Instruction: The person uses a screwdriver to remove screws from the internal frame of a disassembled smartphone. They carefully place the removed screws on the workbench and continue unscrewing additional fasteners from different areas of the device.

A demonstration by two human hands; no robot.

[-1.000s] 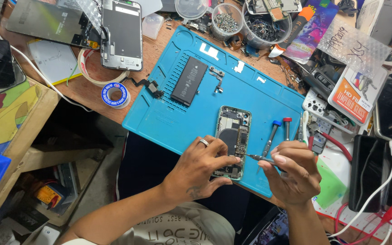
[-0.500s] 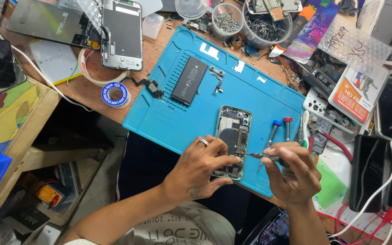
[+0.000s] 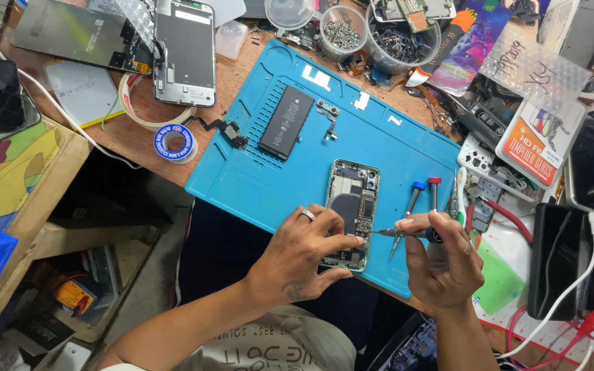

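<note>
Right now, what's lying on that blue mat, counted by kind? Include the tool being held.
Opened phones: 1, steadied by the left hand
Black batteries: 1
Screwdrivers: 3 – one in the right hand, its tip on the phone; blue-capped; red-capped
Small metal brackets: 1
Total: 6

Black battery (image 3: 286, 122) and solder spool (image 3: 174, 142) lie apart.

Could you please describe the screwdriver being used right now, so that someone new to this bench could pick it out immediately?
Start at the blue work mat; near its lower right edge lies an opened phone. The screwdriver lies level, tip at the phone's right edge, pinched in the right hand. Unlike the blue-capped and red-capped drivers lying loose beside it, it is dark and held.
</note>
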